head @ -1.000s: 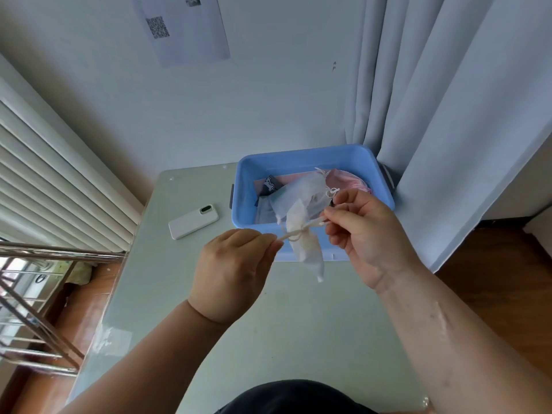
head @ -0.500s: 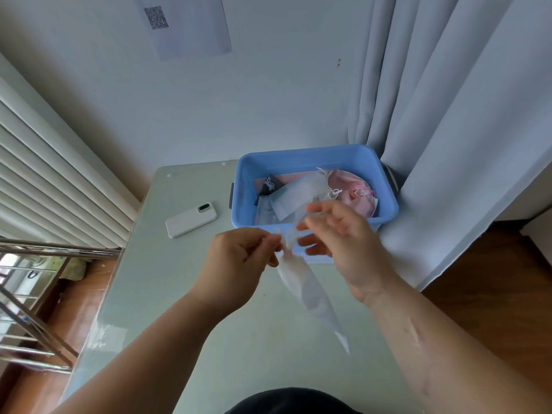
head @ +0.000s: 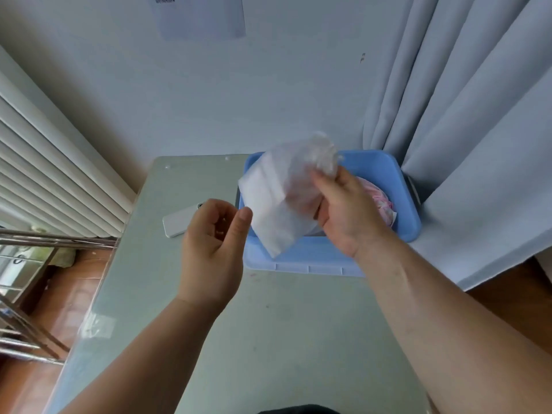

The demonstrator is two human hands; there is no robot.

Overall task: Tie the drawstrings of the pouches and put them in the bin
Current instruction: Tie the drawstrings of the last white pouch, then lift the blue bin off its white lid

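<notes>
A sheer white pouch (head: 277, 204) hangs blurred in the air over the left half of the blue bin (head: 304, 261). My right hand (head: 349, 216) holds it near its gathered top, with my fingers partly showing through the fabric. My left hand (head: 212, 249) hovers just left of the pouch, loosely curled and holding nothing. A pink pouch (head: 379, 201) lies in the right side of the bin. The pouch and my hand hide the rest of the bin's contents.
The bin stands at the far right of a pale green table (head: 268, 339). A white phone (head: 179, 222) lies left of the bin. A grey curtain (head: 463, 144) hangs against the bin's right side. A radiator (head: 44, 174) and a metal rack (head: 30, 294) stand to the left.
My left hand has let go of the drawstring. My right hand has swung the pouch up and forward, from in front of the bin to over it.
</notes>
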